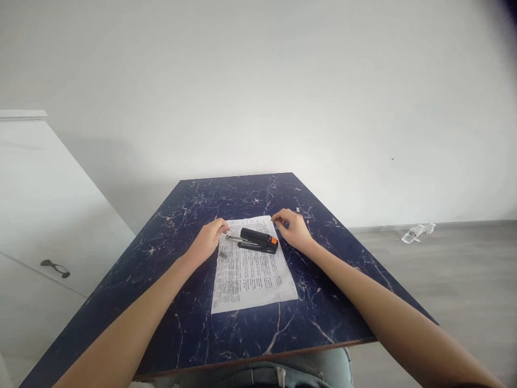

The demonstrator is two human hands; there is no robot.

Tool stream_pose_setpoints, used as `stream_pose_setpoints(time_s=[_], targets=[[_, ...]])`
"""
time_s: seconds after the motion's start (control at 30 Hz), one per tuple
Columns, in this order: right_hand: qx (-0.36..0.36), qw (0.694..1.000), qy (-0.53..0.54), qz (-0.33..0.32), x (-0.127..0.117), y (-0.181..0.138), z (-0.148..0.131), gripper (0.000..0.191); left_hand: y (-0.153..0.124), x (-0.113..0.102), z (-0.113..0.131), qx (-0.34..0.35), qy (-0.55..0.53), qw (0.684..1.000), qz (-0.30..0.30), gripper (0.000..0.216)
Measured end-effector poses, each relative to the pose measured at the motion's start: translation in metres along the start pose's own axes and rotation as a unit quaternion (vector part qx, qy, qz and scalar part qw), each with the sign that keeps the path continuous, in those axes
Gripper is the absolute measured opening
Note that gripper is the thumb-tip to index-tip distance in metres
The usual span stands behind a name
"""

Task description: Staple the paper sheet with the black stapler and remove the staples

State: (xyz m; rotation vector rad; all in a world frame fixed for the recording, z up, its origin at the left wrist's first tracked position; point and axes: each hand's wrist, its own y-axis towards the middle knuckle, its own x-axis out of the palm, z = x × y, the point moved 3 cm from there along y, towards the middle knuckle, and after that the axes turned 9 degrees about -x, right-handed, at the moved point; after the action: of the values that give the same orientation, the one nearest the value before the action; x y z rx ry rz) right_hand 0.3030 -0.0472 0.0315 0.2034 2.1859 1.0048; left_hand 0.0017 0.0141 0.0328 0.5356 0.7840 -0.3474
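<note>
A printed sheet of paper (254, 283) lies on the dark blue marbled table, its dense text facing up; whether there is more than one sheet I cannot tell. On its upper half rests a black stapler (258, 241) with an orange part at its right end. The stapler's jaws are apart, and a metal strip (233, 238) points left. My left hand (210, 235) pinches the paper's upper left corner, close to the metal strip. At the upper right corner, my right hand (293, 228) has its thumb and forefinger closed on the paper's edge. Neither hand holds the stapler.
The marbled table (177, 318) reaches back to a white wall (258, 97). A tiny pale piece (298, 209) lies beyond my right hand. At left stands a white cabinet (48, 215) with a dark handle (55, 268). A clear plastic bottle (414, 233) lies on the floor at right.
</note>
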Motion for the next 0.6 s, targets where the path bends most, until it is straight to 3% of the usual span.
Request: stream_pose_setpoints(time_s=[0.07,0.13,0.3,0.43,0.5,0.6], targets=[[-0.04,0.999,0.003,-0.021,0.003,0.0,-0.008,0.023,-0.002,-0.005,0.007,0.003,0.024,1.0,0.014,0.027],[-0.045,0.999,-0.003,-0.029,0.004,-0.001,-0.007,0.023,-0.006,-0.014,0.01,0.011,0.048,0.999,-0.009,0.025],[-0.02,0.999,-0.003,-0.03,0.004,-0.002,0.003,0.024,-0.023,-0.022,0.027,0.075,-0.013,0.971,-0.227,0.021],[-0.024,0.998,0.002,-0.051,0.005,-0.002,0.002,0.025,-0.032,-0.003,0.043,0.094,-0.032,0.941,-0.324,0.017],[-0.031,0.998,0.004,-0.063,0.005,-0.002,0.0,0.025,-0.033,0.004,0.046,0.097,-0.033,0.935,-0.34,0.015],[-0.04,0.997,0.008,-0.072,0.005,-0.002,-0.002,0.024,-0.03,0.001,0.04,0.082,-0.026,0.953,-0.291,0.019]])
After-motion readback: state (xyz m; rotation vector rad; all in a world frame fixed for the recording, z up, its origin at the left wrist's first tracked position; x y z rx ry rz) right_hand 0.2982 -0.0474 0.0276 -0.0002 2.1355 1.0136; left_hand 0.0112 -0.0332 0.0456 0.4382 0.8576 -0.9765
